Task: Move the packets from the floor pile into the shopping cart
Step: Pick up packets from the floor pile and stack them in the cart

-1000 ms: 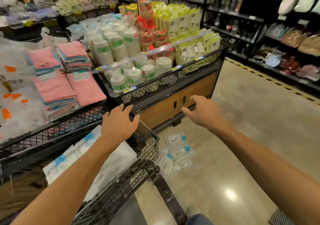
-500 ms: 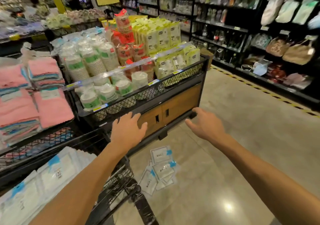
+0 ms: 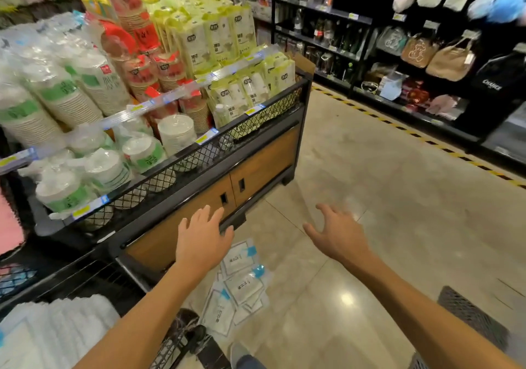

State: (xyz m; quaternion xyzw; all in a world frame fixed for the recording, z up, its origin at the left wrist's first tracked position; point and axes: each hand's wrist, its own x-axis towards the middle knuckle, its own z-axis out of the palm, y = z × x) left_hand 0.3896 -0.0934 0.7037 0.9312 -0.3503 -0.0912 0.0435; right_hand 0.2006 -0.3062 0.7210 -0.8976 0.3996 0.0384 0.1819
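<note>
Below me the glossy beige tiled floor (image 3: pixel 398 212) carries a loose pile of clear packets (image 3: pixel 239 286) with white labels and blue tabs, overlapping each other, just beside the foot of the wood-fronted display stand (image 3: pixel 256 169), which stands on it too

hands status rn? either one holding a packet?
Left hand: open, fingers spread, holding nothing, above the floor packets.
Right hand: open, fingers spread, holding nothing.
</note>
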